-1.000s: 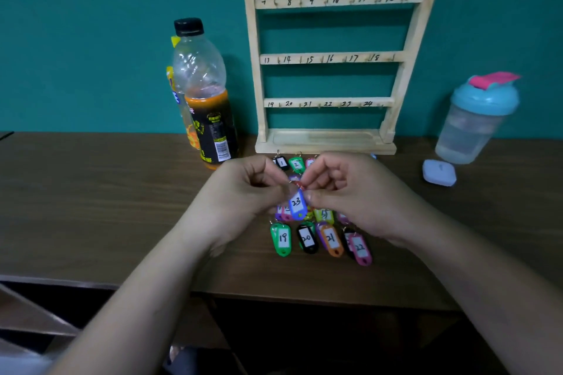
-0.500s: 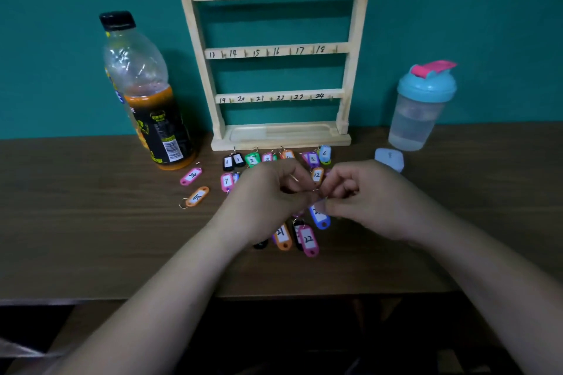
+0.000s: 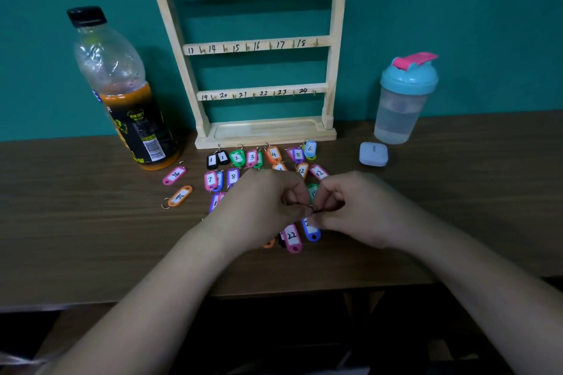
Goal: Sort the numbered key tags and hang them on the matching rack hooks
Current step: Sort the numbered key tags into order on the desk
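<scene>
A wooden rack (image 3: 332,49) with bare numbered hooks stands against the teal wall. Several coloured numbered key tags lie in rows on the table before it, among them a green tag 2 (image 3: 237,157) and a pink tag 22 (image 3: 292,237). My left hand (image 3: 262,210) and my right hand (image 3: 353,207) meet above the tags. Both pinch the metal ring of a blue tag (image 3: 311,230), which hangs below my fingers. Its number is hidden. My hands cover the middle rows.
A bottle of orange drink (image 3: 128,91) stands left of the rack. A blue-lidded shaker (image 3: 402,100) and a small white case (image 3: 373,154) sit to the right. A pink tag 24 (image 3: 174,175) and an orange tag (image 3: 179,196) lie apart at the left.
The view has shifted, so the rack and bottle sit further right than half a second ago. My hands still pinch the blue tag's ring, now lower over the tag rows.
</scene>
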Motion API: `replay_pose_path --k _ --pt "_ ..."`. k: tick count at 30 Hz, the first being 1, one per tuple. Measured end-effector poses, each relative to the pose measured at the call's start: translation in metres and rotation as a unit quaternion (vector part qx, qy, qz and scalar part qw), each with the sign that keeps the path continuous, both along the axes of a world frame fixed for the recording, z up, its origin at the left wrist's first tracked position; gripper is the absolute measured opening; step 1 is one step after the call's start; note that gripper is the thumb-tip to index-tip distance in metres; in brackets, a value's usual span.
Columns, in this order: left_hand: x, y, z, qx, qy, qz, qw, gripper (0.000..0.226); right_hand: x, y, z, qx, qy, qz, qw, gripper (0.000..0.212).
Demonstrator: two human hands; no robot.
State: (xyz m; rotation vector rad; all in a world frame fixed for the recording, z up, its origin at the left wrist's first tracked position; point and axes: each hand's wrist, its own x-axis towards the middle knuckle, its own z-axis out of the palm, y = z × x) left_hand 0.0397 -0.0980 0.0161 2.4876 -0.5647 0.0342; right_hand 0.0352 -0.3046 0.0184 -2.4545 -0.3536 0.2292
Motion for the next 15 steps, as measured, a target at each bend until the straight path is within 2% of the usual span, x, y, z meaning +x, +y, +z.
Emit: replay_pose_path --k 6,9,15 --pt "0.001 0.006 -0.001 -0.007 -0.011 -0.003 1.000 0.012 0.001 0.000 0.006 -0.003 -0.030 -0.002 1.000 0.017" --pt "0.001 0.014 0.004 -0.024 -0.020 0.023 0.999 0.007 0.004 0.002 0.010 0.021 -0.054 -0.012 0.998 0.010" --pt "0.010 0.052 0.013 -0.038 -0.043 0.095 0.994 0.007 0.008 0.031 0.012 0.048 -0.116 -0.008 0.992 0.009"
